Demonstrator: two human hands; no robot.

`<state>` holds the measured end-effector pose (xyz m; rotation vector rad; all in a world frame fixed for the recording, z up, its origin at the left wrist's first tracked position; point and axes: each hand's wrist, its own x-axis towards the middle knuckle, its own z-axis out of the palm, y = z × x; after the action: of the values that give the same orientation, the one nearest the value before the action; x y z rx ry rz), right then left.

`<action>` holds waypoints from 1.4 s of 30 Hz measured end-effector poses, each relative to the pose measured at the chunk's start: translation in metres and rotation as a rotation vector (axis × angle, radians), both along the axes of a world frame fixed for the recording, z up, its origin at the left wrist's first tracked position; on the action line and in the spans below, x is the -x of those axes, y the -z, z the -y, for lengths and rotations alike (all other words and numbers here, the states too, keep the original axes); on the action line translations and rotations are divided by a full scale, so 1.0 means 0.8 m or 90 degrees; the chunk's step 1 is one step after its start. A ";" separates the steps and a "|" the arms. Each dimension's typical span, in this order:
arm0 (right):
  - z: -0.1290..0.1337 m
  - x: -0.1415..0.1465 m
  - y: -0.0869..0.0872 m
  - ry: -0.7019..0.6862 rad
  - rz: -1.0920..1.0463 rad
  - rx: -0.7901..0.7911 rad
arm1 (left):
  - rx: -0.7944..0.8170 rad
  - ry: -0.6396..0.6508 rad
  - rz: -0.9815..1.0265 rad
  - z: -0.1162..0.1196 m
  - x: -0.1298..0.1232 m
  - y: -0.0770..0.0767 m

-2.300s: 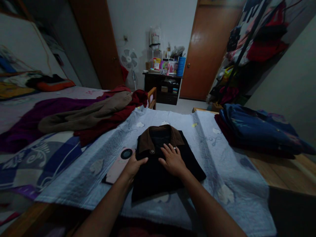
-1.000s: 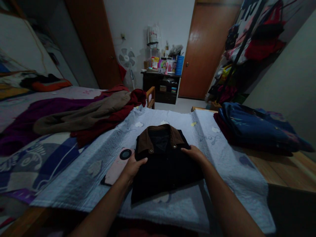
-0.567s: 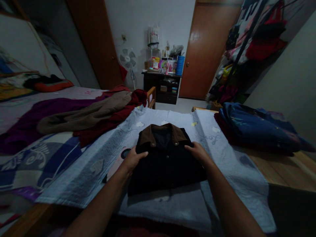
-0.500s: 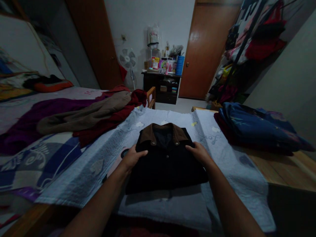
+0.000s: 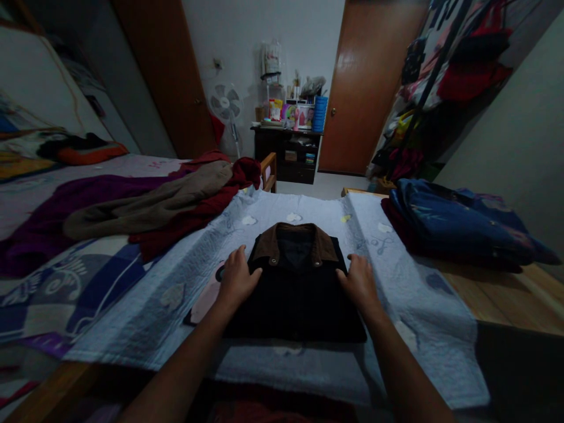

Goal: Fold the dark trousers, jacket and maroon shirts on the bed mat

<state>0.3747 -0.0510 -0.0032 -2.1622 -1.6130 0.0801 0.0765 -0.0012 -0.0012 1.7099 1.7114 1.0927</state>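
Spreads the left hand (image 5: 238,282) wide, thumb apart from the fingers, at the left edge of a folded black cloth garment with a brown pointed collar (image 5: 297,302). Opens the right hand (image 5: 361,285) just as wide at the right edge, with the thumb turned in towards the cloth. Clasps nothing visibly in either; impossible to tell (dim light, black cloth) whether pressing with the thumbs or only hovering. Lies flat, that garment, between both hands on a pale blue quilted cover (image 5: 326,370), collar to the far side. Shows, just left and partly behind the left hand and forearm, a flat pink case with a dark ring (image 5: 205,302). Rests to the far right, on light wooden boards (image 5: 497,294): a blue patterned folded cloth stack (image 5: 453,220).

Compared with half a second ago, no longer tucks the fingers out of sight at the garment's sides; shows them raised outside both edges. Runs more level now along the near hem, too.
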 end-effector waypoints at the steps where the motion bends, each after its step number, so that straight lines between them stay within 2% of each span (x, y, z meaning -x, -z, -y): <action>1: -0.004 0.008 -0.007 -0.025 0.020 -0.042 | -0.071 -0.001 -0.050 0.006 -0.010 -0.008; 2: -0.008 0.017 -0.013 -0.062 0.027 -0.075 | -0.117 0.022 -0.085 0.012 -0.022 -0.015; 4: -0.017 0.041 -0.021 -0.174 0.018 -0.095 | -0.143 0.099 -0.137 0.023 -0.048 -0.022; 7: -0.026 0.072 -0.016 -0.311 0.015 -0.042 | -0.093 0.192 -0.251 0.034 -0.081 -0.013; 9: -0.028 0.082 -0.004 -0.330 0.022 0.019 | -0.068 0.225 -0.326 0.038 -0.093 -0.001; 12: -0.028 0.082 0.015 -0.314 0.034 0.082 | -0.068 0.240 -0.396 0.041 -0.098 0.014; 17: -0.033 0.073 0.031 -0.309 0.020 0.072 | -0.065 0.241 -0.436 0.045 -0.097 0.017; 21: -0.040 0.069 0.037 -0.270 0.009 0.035 | -0.054 0.245 -0.452 0.048 -0.098 0.018; 25: -0.047 0.060 0.033 -0.256 0.025 0.061 | -0.045 0.255 -0.453 0.048 -0.098 0.020; 29: -0.067 0.052 0.007 -0.241 0.052 0.055 | -0.036 0.262 -0.447 0.047 -0.098 0.018; 32: -0.095 0.052 -0.022 -0.143 0.037 0.060 | -0.028 0.265 -0.465 0.046 -0.099 0.012; 34: -0.115 0.056 -0.036 -0.067 0.034 0.031 | -0.030 0.269 -0.489 0.045 -0.101 0.004; 36: -0.131 0.061 -0.041 0.019 0.029 0.005 | -0.038 0.281 -0.514 0.041 -0.102 -0.008; 39: -0.144 0.065 -0.031 0.103 0.003 0.026 | -0.038 0.289 -0.542 0.027 -0.104 -0.031; 42: -0.145 0.066 -0.010 0.112 0.006 0.024 | -0.011 0.276 -0.549 -0.001 -0.105 -0.054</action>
<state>0.3218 0.0652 0.0051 -2.3257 -1.4298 0.0468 0.1601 -0.0005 0.0416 2.6223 1.6031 0.1519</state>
